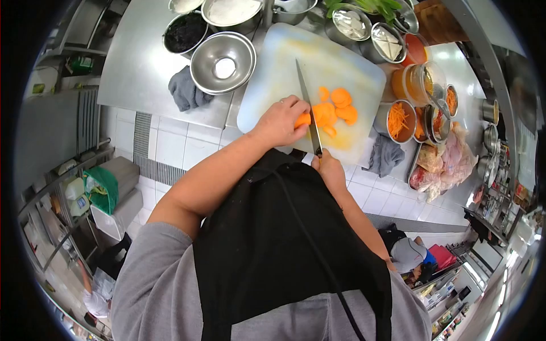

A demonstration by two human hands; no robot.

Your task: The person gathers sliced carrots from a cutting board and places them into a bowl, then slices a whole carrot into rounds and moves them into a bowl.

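Observation:
My left hand (282, 120) is closed around an orange carrot (303, 120), whose cut end pokes out beside the blade. In my right hand (330, 166) is the handle of a long kitchen knife (307, 101), its tip pointing away from me. The blade lies alongside the carrot. Several round carrot slices (343, 97) are piled and scattered to the right of the knife. Under it all is a worn white cutting board (273, 68) with yellowish stains. The knife handle is mostly hidden by my fingers.
A metal bowl (223, 62) and a grey cloth (187, 90) are left of the board. To the right stand a bowl of shredded carrot (401, 120), a jar of orange liquid (407, 85) and a tray of raw meat (446, 162). Two other people are farther off, low in view.

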